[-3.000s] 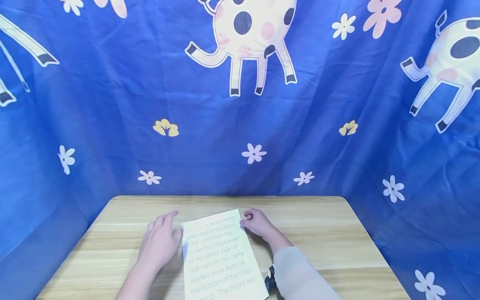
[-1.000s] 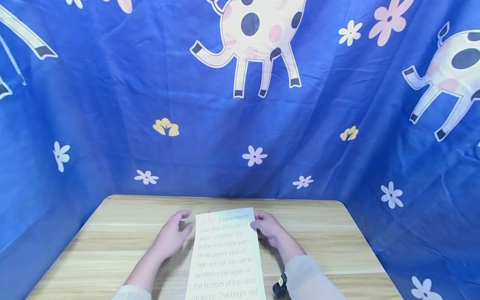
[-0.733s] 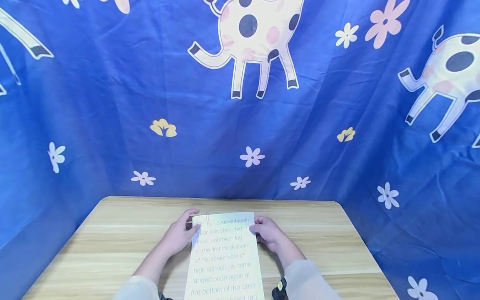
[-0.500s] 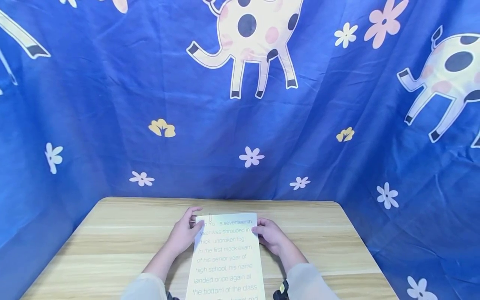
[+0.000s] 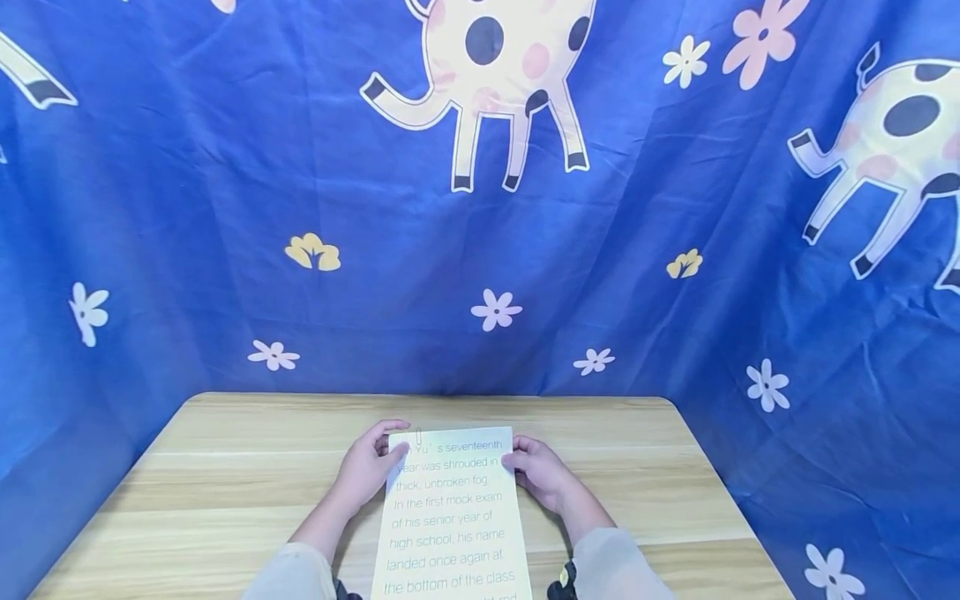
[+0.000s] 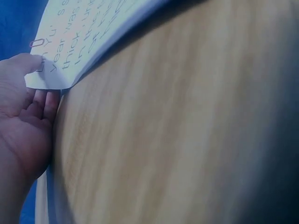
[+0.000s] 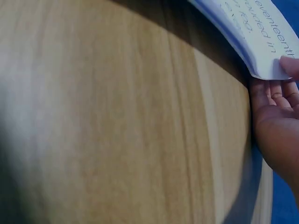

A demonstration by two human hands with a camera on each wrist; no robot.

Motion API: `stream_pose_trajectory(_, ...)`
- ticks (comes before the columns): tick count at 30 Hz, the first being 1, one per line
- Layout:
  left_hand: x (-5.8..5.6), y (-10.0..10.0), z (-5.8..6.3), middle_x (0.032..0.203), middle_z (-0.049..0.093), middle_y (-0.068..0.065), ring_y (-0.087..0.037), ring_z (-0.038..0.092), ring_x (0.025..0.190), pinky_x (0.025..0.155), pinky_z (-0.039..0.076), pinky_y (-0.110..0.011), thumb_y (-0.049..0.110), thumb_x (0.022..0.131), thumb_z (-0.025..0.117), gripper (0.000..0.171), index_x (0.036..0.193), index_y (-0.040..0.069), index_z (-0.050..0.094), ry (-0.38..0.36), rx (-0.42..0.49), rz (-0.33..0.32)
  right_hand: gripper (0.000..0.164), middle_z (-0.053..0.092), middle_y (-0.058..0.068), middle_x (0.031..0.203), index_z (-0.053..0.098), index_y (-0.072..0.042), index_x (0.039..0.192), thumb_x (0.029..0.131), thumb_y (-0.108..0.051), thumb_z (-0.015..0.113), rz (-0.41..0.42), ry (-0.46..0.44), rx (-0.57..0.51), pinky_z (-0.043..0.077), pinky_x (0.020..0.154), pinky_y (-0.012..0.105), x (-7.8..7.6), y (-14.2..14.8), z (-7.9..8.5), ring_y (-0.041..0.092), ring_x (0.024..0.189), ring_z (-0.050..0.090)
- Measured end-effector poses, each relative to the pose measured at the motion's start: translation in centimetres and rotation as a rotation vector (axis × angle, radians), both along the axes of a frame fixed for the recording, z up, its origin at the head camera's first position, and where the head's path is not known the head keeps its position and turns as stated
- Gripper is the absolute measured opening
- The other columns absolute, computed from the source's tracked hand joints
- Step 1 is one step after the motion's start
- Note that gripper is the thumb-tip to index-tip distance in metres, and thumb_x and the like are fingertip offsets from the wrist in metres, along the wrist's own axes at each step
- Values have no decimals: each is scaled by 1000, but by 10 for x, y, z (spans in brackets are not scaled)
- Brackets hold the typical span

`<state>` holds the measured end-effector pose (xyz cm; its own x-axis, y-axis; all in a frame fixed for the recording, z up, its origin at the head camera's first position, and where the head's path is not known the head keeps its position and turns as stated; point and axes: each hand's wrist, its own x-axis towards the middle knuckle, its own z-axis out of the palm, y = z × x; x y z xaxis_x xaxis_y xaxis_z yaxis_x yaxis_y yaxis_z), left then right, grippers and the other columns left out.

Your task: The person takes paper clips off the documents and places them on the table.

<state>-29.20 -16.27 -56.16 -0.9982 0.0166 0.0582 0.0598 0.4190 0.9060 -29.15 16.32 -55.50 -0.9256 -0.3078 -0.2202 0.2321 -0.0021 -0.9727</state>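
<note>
Printed sheets of paper [image 5: 453, 517], at least two layers by their edges in the wrist views, are held at both upper corners. A paper clip [image 5: 418, 436] sits on the top edge near the left corner; in the left wrist view the clip [image 6: 37, 42] looks reddish. My left hand [image 5: 365, 462] pinches the top left corner, thumb on the print and fingers underneath. On the opposite side my right hand [image 5: 543, 473] pinches the upper right edge, its thumb [image 7: 290, 66] on top and its fingers behind. The lower end of the sheets runs out of the head view.
A wood-grain table [image 5: 225, 483] lies under the hands. Blue curtain [image 5: 390, 333] with cow and flower prints hangs behind the table and along both sides. A dark wrist strap [image 5: 561, 583] shows at the right sleeve.
Three seconds ago the sheets lay tilted with the left hand beside them. They have turned straighter and shifted right. The left hand has come to pinch the left corner; the right hand pinches the right edge.
</note>
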Motion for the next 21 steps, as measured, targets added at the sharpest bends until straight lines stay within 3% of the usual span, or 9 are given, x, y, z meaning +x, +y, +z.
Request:
stream_pose_trajectory(10, 0, -1, -2, 86, 54, 3, -11, 52, 81, 71, 46, -22, 19, 101, 77, 42, 142, 20, 70, -2, -59, -2, 13, 81, -6, 103, 62, -3, 120, 107, -5, 61, 72, 23, -83, 60, 92, 26, -5, 12, -13, 9, 100, 74)
stream_pose_trajectory(13, 1, -1, -2, 87, 53, 3, -12, 52, 81, 71, 47, -22, 18, 100, 78, 43, 142, 20, 70, -9, -56, -10, 6, 80, -6, 103, 63, -8, 111, 108, -4, 60, 69, 22, -93, 60, 91, 26, -4, 13, -12, 9, 99, 74)
stream_pose_trajectory(16, 2, -2, -1, 87, 54, 3, -12, 52, 81, 70, 47, -22, 18, 98, 79, 44, 141, 20, 70, -21, -44, -15, 11, 80, -7, 101, 63, -13, 104, 108, -3, 58, 51, 21, -83, 59, 90, 26, -3, 12, -11, 9, 97, 73)
stream_pose_trajectory(21, 3, -3, 0, 86, 56, 3, -11, 52, 80, 67, 47, -22, 17, 97, 81, 44, 140, 19, 71, -30, -12, -21, 11, 81, -6, 100, 62, -13, 101, 107, -4, 60, 24, 42, -65, 59, 89, 26, -1, 11, -14, 10, 97, 74)
